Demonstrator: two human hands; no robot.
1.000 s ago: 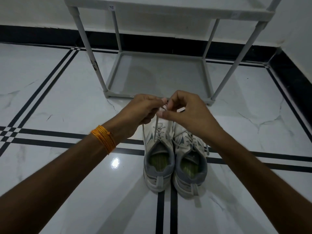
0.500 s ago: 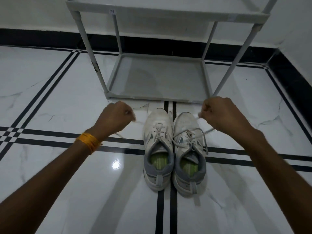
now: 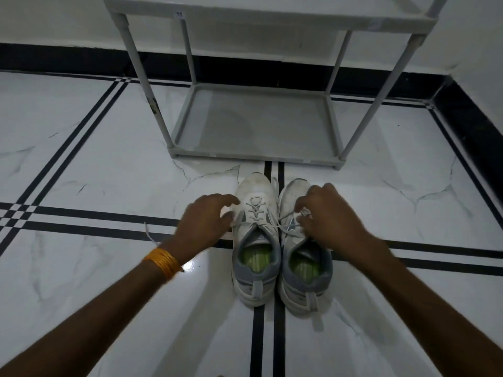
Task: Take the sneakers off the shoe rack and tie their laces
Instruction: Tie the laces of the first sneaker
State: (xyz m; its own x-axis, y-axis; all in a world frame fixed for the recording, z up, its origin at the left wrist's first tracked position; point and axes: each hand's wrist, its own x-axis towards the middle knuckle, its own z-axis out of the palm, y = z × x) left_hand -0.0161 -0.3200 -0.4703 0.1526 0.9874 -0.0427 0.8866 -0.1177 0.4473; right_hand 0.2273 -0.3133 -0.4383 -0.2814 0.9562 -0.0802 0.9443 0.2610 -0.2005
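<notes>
While the left hand [image 3: 202,221] is hovering loosely spread, the right hand [image 3: 330,216] is pinching white laces [image 3: 285,226] over two white-and-grey sneakers [image 3: 257,240].

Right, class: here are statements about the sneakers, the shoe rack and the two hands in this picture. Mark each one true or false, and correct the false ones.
1. Both sneakers stand on the shoe rack's bottom shelf. False: the left sneaker and right sneaker stand on the marble floor, in front of the shoe rack.
2. The sneakers stand side by side, toes toward the rack. True.
3. The left hand wears an orange wristband. True.
4. The right hand rests flat on the floor. False: it is over the right sneaker, fingers at a lace.
5. The rack's bottom shelf holds another pair. False: it holds nothing.
</notes>
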